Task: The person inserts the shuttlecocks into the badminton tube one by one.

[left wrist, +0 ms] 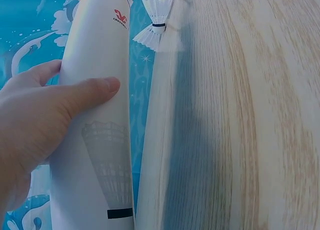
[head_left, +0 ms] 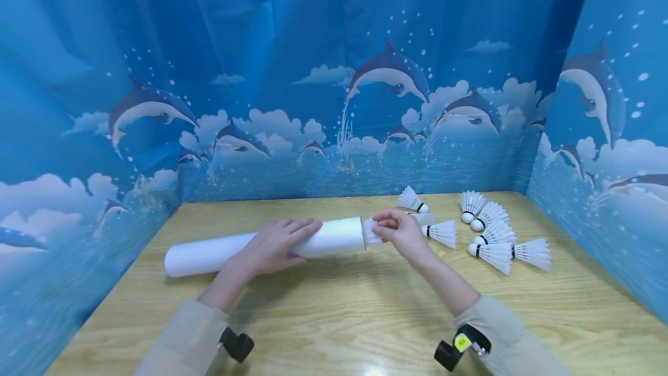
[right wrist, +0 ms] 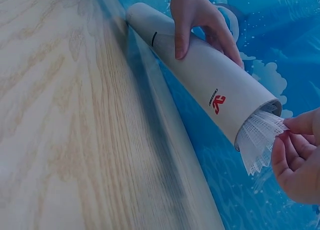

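Note:
A long white shuttlecock tube (head_left: 209, 254) lies sideways, its open end toward the right. My left hand (head_left: 279, 245) grips it around the middle, thumb across its near side in the left wrist view. At the open end, a white shuttlecock (right wrist: 260, 137) sits partly inside the tube, skirt outward and its base hidden within. My right hand (head_left: 402, 235) pinches the edge of that skirt between thumb and fingertips. A red logo (right wrist: 218, 103) and a printed grey shuttlecock picture (left wrist: 107, 160) mark the tube's side.
Just beyond my right hand lie two loose shuttlecocks, one behind (head_left: 411, 199) and one beside it (head_left: 442, 233). A pale object (head_left: 423, 219) shows partly between them. Several more shuttlecocks (head_left: 493, 239) cluster at the table's right. Blue dolphin-print curtains (head_left: 292, 74) surround the wooden table (head_left: 323, 318).

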Demonstrator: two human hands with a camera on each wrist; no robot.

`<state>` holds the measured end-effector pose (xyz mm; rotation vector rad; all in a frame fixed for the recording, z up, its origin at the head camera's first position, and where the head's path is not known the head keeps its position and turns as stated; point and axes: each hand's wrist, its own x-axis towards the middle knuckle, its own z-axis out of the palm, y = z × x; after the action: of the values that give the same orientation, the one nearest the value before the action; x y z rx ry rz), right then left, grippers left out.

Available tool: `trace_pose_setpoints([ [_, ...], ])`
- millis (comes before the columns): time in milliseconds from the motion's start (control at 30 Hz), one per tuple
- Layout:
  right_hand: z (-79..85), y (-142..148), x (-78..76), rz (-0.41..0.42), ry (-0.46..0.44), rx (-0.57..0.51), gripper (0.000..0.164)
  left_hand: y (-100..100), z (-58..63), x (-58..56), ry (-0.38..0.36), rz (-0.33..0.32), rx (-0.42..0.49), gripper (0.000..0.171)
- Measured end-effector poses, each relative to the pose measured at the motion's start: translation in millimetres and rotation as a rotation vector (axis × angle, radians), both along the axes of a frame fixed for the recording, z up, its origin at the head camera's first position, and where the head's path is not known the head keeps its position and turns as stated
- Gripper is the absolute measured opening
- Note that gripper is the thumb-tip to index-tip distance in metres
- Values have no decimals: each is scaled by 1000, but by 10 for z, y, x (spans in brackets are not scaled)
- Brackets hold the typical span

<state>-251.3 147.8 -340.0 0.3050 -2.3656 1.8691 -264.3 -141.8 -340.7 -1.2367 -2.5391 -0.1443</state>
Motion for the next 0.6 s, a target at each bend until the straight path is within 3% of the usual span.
trace_pose_setpoints([
  [267,-19,-59,-12,-24,-11,-42,21,18,1,-24,-2,9,-4,83],
  [433,-34,-83,-29,-97,3,28,14,24,1,-33,3,7,-7,82],
  [600,-39,-61,-15,-106,36,119,14,24,3,-26,5,5,-10,82],
])
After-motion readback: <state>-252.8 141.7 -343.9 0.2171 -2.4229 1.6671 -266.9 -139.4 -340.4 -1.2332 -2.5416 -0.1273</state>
